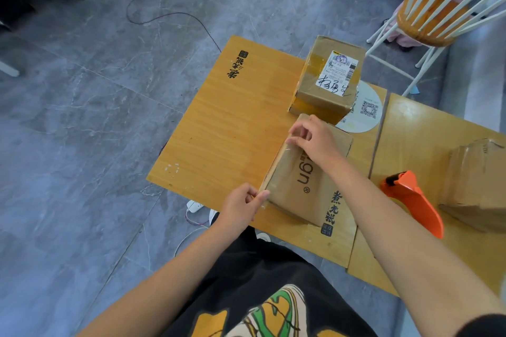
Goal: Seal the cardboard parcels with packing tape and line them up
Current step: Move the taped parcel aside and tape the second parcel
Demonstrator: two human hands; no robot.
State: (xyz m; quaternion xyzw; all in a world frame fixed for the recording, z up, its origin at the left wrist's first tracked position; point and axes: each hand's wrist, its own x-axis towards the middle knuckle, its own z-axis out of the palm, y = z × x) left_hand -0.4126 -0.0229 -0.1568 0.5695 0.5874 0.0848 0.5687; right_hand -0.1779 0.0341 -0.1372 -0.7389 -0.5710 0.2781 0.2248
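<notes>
A flat cardboard parcel [298, 186] with black printing lies on the wooden table [219, 128] in front of me. A clear strip of packing tape [276, 164] runs along its left edge. My left hand [241, 206] pinches the tape at the parcel's near left corner. My right hand [315, 139] rests on the far end of the parcel, its fingertips pinching the tape at that edge. A taller taped parcel [325, 82] with a white shipping label stands just beyond. A third crumpled parcel [476, 183] sits at the right. The orange tape dispenser [416, 200] lies between the parcels.
A round white sticker with a QR code [367, 109] lies on the table beside the labelled parcel. A white wire chair with an orange seat [427, 22] stands at the far right. Cables [164, 16] and a power strip [195, 206] lie on the grey floor to the left.
</notes>
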